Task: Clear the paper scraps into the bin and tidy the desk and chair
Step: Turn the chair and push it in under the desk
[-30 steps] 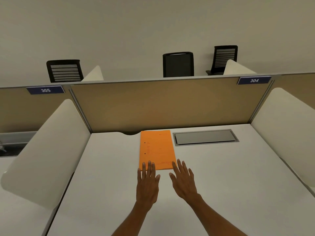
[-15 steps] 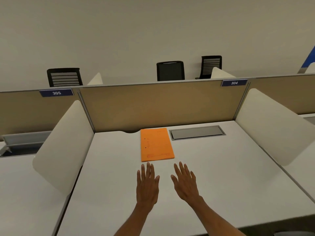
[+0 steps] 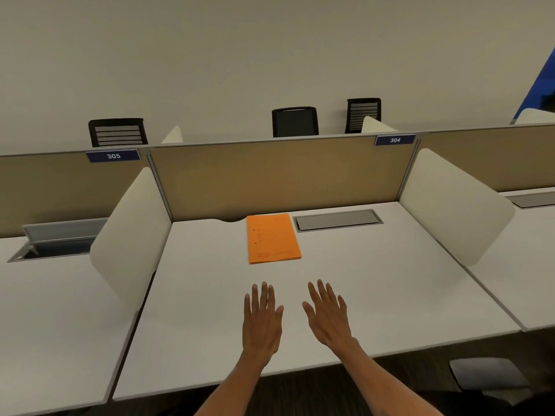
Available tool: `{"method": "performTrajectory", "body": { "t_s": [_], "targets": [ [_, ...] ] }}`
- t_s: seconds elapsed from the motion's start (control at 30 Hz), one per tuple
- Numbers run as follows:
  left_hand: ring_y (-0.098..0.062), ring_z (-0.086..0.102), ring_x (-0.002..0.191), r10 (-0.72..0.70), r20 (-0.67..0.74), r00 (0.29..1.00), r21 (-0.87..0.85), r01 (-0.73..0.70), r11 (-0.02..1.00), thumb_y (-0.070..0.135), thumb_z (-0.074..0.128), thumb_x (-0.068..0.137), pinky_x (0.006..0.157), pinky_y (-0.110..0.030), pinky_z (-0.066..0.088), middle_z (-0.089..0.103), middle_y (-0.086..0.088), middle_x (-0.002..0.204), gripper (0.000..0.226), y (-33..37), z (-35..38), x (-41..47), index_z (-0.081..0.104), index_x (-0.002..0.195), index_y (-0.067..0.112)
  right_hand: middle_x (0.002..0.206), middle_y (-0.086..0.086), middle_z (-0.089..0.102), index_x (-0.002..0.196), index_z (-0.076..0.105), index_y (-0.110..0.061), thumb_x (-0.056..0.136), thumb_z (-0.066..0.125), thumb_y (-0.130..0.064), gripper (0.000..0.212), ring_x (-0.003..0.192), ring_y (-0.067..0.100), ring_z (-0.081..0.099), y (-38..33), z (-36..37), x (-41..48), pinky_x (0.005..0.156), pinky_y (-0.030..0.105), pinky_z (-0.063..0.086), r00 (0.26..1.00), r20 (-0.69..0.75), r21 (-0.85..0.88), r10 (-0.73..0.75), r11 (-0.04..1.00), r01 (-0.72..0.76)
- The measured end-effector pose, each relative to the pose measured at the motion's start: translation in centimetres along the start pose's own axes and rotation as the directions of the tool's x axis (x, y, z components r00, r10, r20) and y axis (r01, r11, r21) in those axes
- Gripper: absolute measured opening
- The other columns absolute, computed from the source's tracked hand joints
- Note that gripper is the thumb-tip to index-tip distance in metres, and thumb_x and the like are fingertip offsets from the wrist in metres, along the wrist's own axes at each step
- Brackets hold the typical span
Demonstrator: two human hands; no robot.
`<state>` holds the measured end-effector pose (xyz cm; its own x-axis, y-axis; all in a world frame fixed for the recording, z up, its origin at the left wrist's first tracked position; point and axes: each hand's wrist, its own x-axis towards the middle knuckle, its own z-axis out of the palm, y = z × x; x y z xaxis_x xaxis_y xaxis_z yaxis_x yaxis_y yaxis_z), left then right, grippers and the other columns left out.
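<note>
Both hands are hovering flat over the near desk (image 3: 390,289), left hand (image 3: 262,318) and right hand (image 3: 327,315) with fingers spread wide, holding nothing. No scraps showing, so the desk part is looking done; the chair seems next, likely the grey seat (image 3: 486,375) at near right, so stepping back squarely is making sense. Orange folder (image 3: 271,238) is lying flat at far centre, just left of the cable hatch (image 3: 338,220), well apart from both hands.
</note>
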<state>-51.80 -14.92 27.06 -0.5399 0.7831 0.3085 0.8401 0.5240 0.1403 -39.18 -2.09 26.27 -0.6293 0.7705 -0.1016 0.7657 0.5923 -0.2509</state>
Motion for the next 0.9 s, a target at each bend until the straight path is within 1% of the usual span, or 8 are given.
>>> {"method": "performTrajectory", "body": {
  "t_s": [0.1,0.17,0.23,0.33,0.4,0.47,0.57,0.9],
  "targets": [
    [-0.021,-0.037,0.145,0.009,-0.016,1.0,0.023,-0.008,1.0,0.042,-0.01,0.102,0.116,-0.042,-0.004,-0.006,-0.01,0.166,0.058,0.8,-0.9,-1.1,-0.03,0.15,0.015,0.166,-0.002,-0.012,0.157,-0.004,-0.032,0.103,0.012,-0.053,0.061,0.153,0.021,-0.011,0.5,-0.7,-1.6,0.122,0.046,-0.005,1.0,0.002,-0.02,-0.004,1.0,0.004],
    [-0.02,-0.037,0.145,-0.015,0.043,0.999,0.022,0.014,1.0,0.042,-0.011,0.102,0.116,-0.042,-0.004,0.025,-0.014,0.16,0.065,1.6,-1.4,-1.4,-0.007,0.157,0.007,0.165,-0.002,-0.014,0.157,-0.005,-0.032,0.103,0.011,-0.054,0.061,0.153,0.021,-0.012,0.6,-1.0,-2.4,0.122,0.046,-0.005,1.0,0.0,-0.026,-0.006,1.0,0.006],
    [-0.019,-0.037,0.145,-0.019,0.081,0.997,0.002,0.019,1.0,0.043,-0.011,0.102,0.116,-0.042,-0.004,0.038,-0.014,0.154,0.074,2.5,-2.0,-2.1,0.019,0.156,0.004,0.165,-0.002,-0.014,0.157,-0.006,-0.032,0.103,0.011,-0.054,0.061,0.153,0.022,-0.012,0.8,-1.3,-3.5,0.121,0.046,-0.006,1.0,-0.006,-0.033,-0.011,0.999,0.011],
    [-0.016,-0.045,0.139,0.02,0.07,0.997,-0.005,-0.019,1.0,0.052,-0.027,0.091,0.116,-0.04,-0.014,0.014,-0.012,0.162,0.086,3.8,-2.1,-3.8,0.008,0.158,0.012,0.165,-0.002,-0.014,0.157,-0.006,-0.032,0.103,0.012,-0.053,0.061,0.153,0.021,-0.012,1.4,-2.0,-5.6,0.121,0.046,-0.006,1.0,-0.005,-0.03,-0.029,0.999,0.029],
    [-0.02,-0.04,0.141,-0.006,0.206,0.978,0.01,0.004,1.0,0.055,-0.033,0.083,0.114,-0.041,-0.025,-0.009,-0.008,0.165,0.087,4.7,-2.6,-5.0,-0.006,0.155,0.014,0.165,-0.001,-0.014,0.157,-0.007,-0.031,0.104,0.012,-0.052,0.06,0.152,0.021,-0.013,2.0,-2.6,-7.0,0.122,0.046,-0.006,0.999,0.005,-0.027,-0.039,0.999,0.039],
    [-0.027,-0.028,0.147,-0.058,0.256,0.965,0.077,0.04,0.996,0.05,-0.013,0.098,0.116,-0.043,-0.026,-0.018,-0.007,0.165,0.068,5.2,-3.1,-5.9,-0.013,0.155,0.014,0.165,-0.001,-0.015,0.157,-0.007,-0.03,0.104,0.013,-0.051,0.06,0.152,0.022,-0.014,2.2,-2.9,-8.1,0.121,0.046,-0.006,0.999,0.006,-0.022,-0.048,0.999,0.048],
    [-0.028,-0.024,0.148,-0.099,0.261,0.96,0.076,0.081,0.994,0.045,0.009,0.106,0.119,-0.044,-0.018,-0.021,-0.006,0.163,0.063,7.0,-4.6,-8.7,-0.012,0.157,0.014,0.165,-0.001,-0.016,0.157,-0.008,-0.03,0.105,0.013,-0.05,0.06,0.152,0.022,-0.014,3.2,-3.4,-11.2,0.121,0.046,-0.006,0.997,0.018,-0.026,-0.079,0.996,0.08],
    [-0.028,-0.022,0.15,-0.161,0.221,0.962,0.084,0.146,0.986,0.043,0.008,0.106,0.124,-0.046,-0.012,-0.021,-0.007,0.163,0.061,13.9,-7.0,-17.5,-0.014,0.154,0.012,0.165,-0.001,-0.016,0.157,-0.008,-0.028,0.105,0.013,-0.05,0.061,0.152,0.021,-0.014,8.8,-4.7,-19.9,0.121,0.046,-0.007,0.988,0.012,-0.016,-0.154,0.988,0.154]
  ]
}}
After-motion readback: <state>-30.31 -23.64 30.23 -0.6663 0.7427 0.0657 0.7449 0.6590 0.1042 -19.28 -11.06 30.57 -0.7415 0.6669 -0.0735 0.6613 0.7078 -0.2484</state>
